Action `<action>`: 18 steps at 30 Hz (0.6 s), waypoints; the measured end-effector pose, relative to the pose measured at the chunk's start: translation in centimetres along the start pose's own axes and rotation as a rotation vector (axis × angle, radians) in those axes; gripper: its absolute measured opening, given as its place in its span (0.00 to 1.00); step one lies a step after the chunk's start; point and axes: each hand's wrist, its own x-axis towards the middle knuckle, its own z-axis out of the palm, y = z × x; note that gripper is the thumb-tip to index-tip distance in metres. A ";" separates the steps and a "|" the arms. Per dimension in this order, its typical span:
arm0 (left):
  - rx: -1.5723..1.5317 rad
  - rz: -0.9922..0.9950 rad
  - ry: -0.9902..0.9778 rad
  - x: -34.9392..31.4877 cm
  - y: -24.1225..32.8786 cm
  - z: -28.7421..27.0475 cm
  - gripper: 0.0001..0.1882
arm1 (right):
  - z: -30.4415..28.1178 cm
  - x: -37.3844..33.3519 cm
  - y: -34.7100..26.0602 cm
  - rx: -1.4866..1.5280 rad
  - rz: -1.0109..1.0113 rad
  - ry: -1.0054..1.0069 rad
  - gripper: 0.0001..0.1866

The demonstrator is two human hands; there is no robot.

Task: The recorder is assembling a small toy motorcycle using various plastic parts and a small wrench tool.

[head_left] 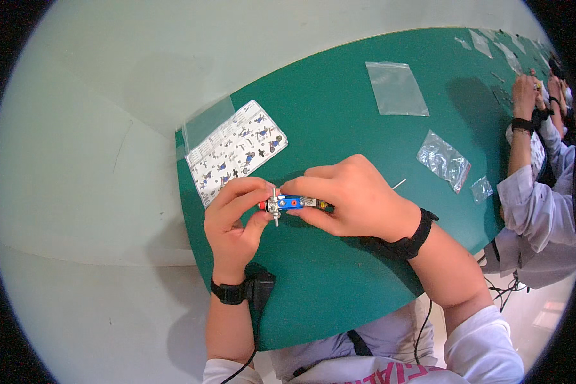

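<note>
Between my two hands, over the green table, is a small toy motorcycle model (290, 203) with a blue body, silver metal parts and a red piece at its left end. My left hand (235, 214) pinches the left end, beside an upright silver rod. From the other side my right hand (352, 195) grips the right end between thumb and fingers, and its fingers hide part of the dark piece there. Just behind the hands lies a printed instruction sheet (243, 144) with small pictures of parts and blue motorcycles.
The green table (326, 96) has a curved edge against a pale wall. An empty clear zip bag (398, 89), a crumpled clear bag (443, 161), a smaller bag (482, 190) and a thin light stick (399, 184) lie on it. At the right, co-workers' hands (525, 96) handle small parts.
</note>
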 end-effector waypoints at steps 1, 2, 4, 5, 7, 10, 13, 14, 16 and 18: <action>-0.006 -0.006 -0.044 0.0 -0.2 -0.3 0.16 | -0.2 0.0 -0.1 -0.002 0.007 -0.021 0.10; -0.011 -0.012 -0.088 0.0 -0.3 -0.6 0.15 | -0.2 0.0 0.0 -0.003 0.007 -0.021 0.10; -0.063 -0.024 -0.112 0.1 -0.5 -0.9 0.15 | -0.1 -0.1 0.1 -0.005 -0.015 -0.049 0.10; -0.115 -0.037 -0.136 0.1 -0.6 -1.0 0.15 | -0.1 -0.1 0.1 -0.004 -0.016 -0.050 0.10; -0.076 -0.006 -0.116 0.0 -0.7 -0.8 0.14 | -0.1 0.0 0.0 0.003 -0.013 -0.039 0.10; -0.016 -0.017 -0.045 -0.2 0.0 -0.2 0.15 | -0.1 0.0 -0.1 0.032 0.013 -0.031 0.10; 0.008 -0.045 0.023 -0.3 0.3 0.1 0.16 | 0.0 -0.1 -0.2 0.031 0.020 -0.031 0.11; 0.006 -0.030 0.038 -0.3 0.3 0.1 0.16 | 0.1 0.0 -0.2 0.033 0.019 -0.031 0.11; -0.008 -0.038 0.019 -0.3 0.1 0.0 0.16 | 0.1 -0.1 0.0 0.025 0.016 -0.031 0.11; -0.022 -0.048 -0.002 -0.3 -0.1 -0.5 0.16 | 0.0 -0.1 -0.2 0.024 0.006 -0.044 0.11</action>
